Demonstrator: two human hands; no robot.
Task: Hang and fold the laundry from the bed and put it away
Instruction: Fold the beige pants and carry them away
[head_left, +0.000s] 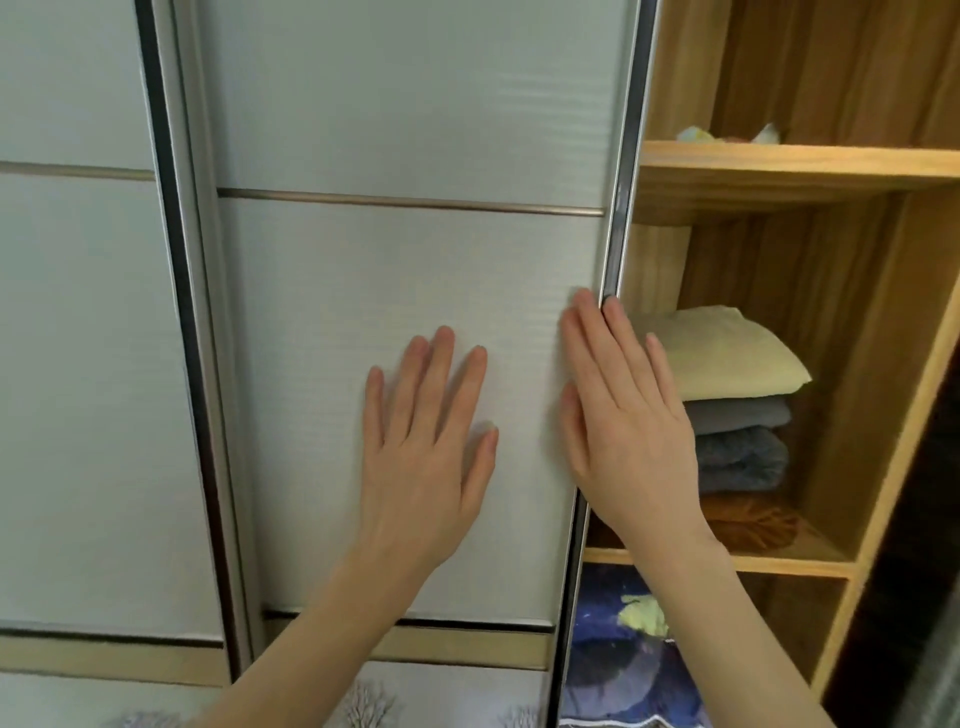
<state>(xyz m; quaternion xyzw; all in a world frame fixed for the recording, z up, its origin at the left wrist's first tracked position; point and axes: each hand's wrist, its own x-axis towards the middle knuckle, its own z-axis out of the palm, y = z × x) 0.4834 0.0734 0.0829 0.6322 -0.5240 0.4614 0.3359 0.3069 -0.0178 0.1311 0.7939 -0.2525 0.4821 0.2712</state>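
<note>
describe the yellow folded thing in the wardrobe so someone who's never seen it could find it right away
Look at the open wooden wardrobe to the right of the white sliding door. On its middle shelf sits a stack of folded laundry. The pale yellow cloth is the top piece, the only light one, lying on two grey items and an orange-brown one at the bottom.

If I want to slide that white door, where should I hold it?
Probably the dark metal edge on the door's right side, coming from the open shelf side. The panel is flat with no handle showing; the right hand already has fingers at that edge, while the left hand lies flat.
</note>
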